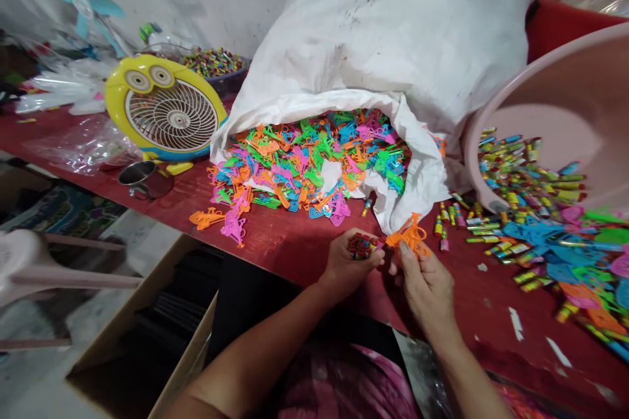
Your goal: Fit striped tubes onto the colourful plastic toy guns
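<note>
My left hand [348,263] is closed round a bundle of small tubes [362,245], their dark red ends facing up. Close beside it, my right hand [426,281] pinches an orange plastic toy piece [411,239] between thumb and fingers. The toy piece is near the tubes; whether they touch I cannot tell. Just beyond both hands, a white sack [422,163] lies with its mouth facing me, spilling a heap of orange, green, pink and blue plastic pieces [304,157]. One loose tube [366,205] rests on the red table [304,249].
At the right, a tipped pink tub [515,78] holds small tubes [535,170] that spill out. Finished-looking coloured pieces [565,249] lie nearby. A yellow fan [170,108] and a metal cup [145,180] stand left. Below the table edge is an open cardboard box [142,340].
</note>
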`<state>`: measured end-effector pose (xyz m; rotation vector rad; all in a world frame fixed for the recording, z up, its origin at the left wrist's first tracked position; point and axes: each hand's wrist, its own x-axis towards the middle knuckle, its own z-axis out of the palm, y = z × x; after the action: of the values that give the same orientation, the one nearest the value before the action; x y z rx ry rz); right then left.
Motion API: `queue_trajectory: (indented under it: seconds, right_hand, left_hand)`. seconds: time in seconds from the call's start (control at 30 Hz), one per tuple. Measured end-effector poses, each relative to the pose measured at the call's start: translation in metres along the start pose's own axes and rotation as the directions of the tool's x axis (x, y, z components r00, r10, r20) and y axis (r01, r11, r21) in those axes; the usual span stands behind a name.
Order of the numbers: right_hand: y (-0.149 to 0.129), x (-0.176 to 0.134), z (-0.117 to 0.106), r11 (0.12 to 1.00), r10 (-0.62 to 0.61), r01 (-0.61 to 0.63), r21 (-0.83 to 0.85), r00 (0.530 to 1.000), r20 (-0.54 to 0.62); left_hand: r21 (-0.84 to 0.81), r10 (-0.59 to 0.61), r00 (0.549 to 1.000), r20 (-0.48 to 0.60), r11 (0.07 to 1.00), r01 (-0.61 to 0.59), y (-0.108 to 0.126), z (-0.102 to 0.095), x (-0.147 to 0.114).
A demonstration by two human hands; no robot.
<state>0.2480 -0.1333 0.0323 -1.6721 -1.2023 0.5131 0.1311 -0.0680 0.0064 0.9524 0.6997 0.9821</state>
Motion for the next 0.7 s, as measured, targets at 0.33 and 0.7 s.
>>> queue_trajectory:
  seconds: [0.33, 0.7]
  right_hand:
    - [0.002, -0.008, 0.015, 0.998, -0.054, 0.049, -0.051, 0.993, -0.108]
    - [0.003, 0.006, 0.016, 0.985, -0.118, 0.114, -0.131, 0.993, -0.021]
  left_hand:
    - [0.172, 0.140, 0.990, -0.029, 0.976, -0.133, -0.009, -0.002, 0.000]
    - [0.422, 0.313, 0.949, 0.030, 0.857, -0.296, -0.010, -0.005, -0.005]
